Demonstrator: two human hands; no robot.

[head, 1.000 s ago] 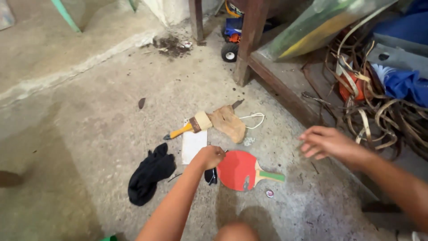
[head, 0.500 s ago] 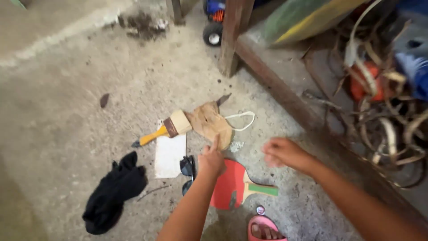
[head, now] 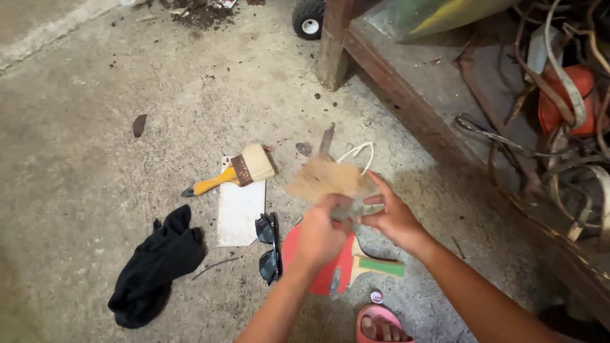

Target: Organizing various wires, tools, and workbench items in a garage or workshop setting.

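Fingers of both hands pinched shut on one thing: left hand (head: 322,230) and right hand (head: 393,219) meet over the lower edge of a tan, stained cloth face mask with a white ear loop (head: 325,180), lifted off the grey concrete floor (head: 95,127) and blurred. Right forefinger points up along the mask's side. Directly under the hands, a red-faced wooden table-tennis paddle with a green-taped handle (head: 337,270) lies flat. Just left of it, dark sunglasses (head: 269,246), then a white sheet of paper (head: 240,209) with a yellow-handled paintbrush with pale bristles (head: 235,173) across its top corner. Crumpled black cloth (head: 155,265) further left, well apart. Small round bottle cap (head: 377,296) below the paddle handle, near a pink sandal (head: 381,324)
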